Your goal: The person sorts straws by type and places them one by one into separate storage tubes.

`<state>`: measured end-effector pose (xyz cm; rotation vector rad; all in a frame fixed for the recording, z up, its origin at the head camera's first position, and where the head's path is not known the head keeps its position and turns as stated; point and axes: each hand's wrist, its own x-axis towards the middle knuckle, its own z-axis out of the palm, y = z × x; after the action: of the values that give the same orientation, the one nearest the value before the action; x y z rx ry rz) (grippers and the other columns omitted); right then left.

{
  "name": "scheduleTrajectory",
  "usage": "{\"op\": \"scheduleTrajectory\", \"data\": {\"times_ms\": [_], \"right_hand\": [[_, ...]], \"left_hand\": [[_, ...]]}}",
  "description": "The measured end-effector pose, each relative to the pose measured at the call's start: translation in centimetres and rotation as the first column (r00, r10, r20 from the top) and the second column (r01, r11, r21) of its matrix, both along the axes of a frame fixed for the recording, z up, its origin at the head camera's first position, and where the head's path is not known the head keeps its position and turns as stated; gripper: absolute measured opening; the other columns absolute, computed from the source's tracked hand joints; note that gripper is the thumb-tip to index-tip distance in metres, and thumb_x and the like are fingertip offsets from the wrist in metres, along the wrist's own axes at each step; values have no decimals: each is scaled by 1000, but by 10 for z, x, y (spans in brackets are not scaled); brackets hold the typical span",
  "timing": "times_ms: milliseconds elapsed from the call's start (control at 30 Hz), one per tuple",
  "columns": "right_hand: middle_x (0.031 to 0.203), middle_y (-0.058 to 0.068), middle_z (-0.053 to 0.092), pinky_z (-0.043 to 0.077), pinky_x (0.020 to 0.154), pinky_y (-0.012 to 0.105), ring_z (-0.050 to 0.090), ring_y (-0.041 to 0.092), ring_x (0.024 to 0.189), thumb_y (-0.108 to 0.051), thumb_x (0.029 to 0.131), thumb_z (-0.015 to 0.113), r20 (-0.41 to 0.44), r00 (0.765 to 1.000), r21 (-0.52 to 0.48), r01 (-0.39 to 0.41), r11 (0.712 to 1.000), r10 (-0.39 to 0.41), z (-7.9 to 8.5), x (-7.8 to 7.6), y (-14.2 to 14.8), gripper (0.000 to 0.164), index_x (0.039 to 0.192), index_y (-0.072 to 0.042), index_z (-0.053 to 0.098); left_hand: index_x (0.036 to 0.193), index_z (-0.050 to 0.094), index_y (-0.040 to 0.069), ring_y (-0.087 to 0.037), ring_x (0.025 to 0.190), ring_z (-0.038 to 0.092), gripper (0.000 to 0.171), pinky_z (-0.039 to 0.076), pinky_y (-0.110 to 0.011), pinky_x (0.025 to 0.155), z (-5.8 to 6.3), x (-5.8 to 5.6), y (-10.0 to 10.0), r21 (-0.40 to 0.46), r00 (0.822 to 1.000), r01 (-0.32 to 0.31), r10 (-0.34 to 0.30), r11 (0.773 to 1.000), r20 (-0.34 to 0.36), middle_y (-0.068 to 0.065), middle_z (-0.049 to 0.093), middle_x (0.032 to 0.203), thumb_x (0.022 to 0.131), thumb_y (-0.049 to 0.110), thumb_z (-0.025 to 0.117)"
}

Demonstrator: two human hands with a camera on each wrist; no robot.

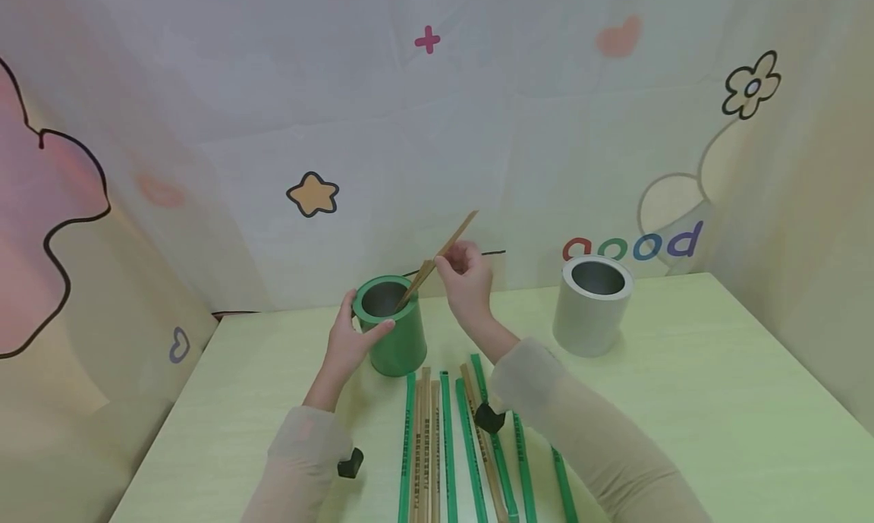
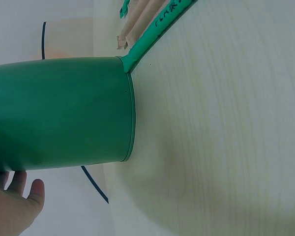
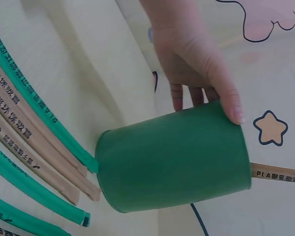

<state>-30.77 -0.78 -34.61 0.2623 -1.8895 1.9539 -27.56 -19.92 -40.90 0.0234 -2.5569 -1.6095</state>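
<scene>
A green cylindrical canister (image 1: 398, 344) stands upright near the back edge of the table. My left hand (image 1: 347, 347) holds it by the rim, thumb in front and fingers round the left side; the right wrist view shows this hand (image 3: 194, 59) too. Above the canister's right side, my right hand (image 1: 471, 284) pinches a brown-wrapped straw (image 1: 459, 233) that slants down toward the opening. Another brown strip (image 1: 418, 281) leans out over the rim beside it. In the right wrist view, printed brown wrapper (image 3: 278, 173) juts past the canister's mouth.
Several green-wrapped straws (image 1: 447, 432) and brown-wrapped straws (image 1: 426, 439) lie in a row in front of the canister, partly under my right forearm. A white canister (image 1: 591, 318) stands at the back right. A patterned cloth (image 1: 382, 128) hangs behind the table.
</scene>
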Motion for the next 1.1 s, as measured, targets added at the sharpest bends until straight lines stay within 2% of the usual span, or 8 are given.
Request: {"op": "scheduleTrajectory", "data": {"times_ms": [433, 767, 900, 1100], "right_hand": [[91, 13, 59, 44, 68, 20, 55, 19, 80, -11, 84, 58, 50, 998, 127, -42, 991, 36, -20, 1, -3, 16, 96, -1, 56], [88, 12, 60, 44, 67, 18, 52, 14, 76, -11, 83, 59, 83, 992, 205, -111, 973, 96, -30, 7, 6, 19, 100, -3, 57], [88, 12, 61, 45, 67, 21, 55, 16, 76, -13, 83, 59, 119, 982, 274, -175, 946, 148, -31, 10, 13, 19, 99, -4, 58], [90, 10, 61, 47, 68, 24, 55, 17, 77, -16, 84, 59, 169, 955, 382, -292, 877, 244, -35, 13, 30, 18, 98, -5, 57]], "left_hand": [[142, 11, 20, -25, 136, 14, 98, 16, -56, 105, -1, 0, 1, 7, 1000, 0, 0, 1000, -5, -6, 20, 147, 69, 53, 67], [142, 11, 19, -28, 135, 15, 98, 16, -58, 104, -1, 1, 2, 2, 1000, -7, 7, 1000, -20, -9, 21, 146, 69, 53, 67], [142, 12, 17, -31, 134, 17, 98, 18, -60, 101, 1, 3, 3, -4, 999, -17, 17, 1000, -38, -12, 22, 145, 69, 52, 67], [142, 10, 18, -26, 136, 15, 95, 17, -55, 105, 1, 1, 2, 4, 1000, -2, 2, 1000, -9, -8, 19, 147, 72, 48, 67]]}}
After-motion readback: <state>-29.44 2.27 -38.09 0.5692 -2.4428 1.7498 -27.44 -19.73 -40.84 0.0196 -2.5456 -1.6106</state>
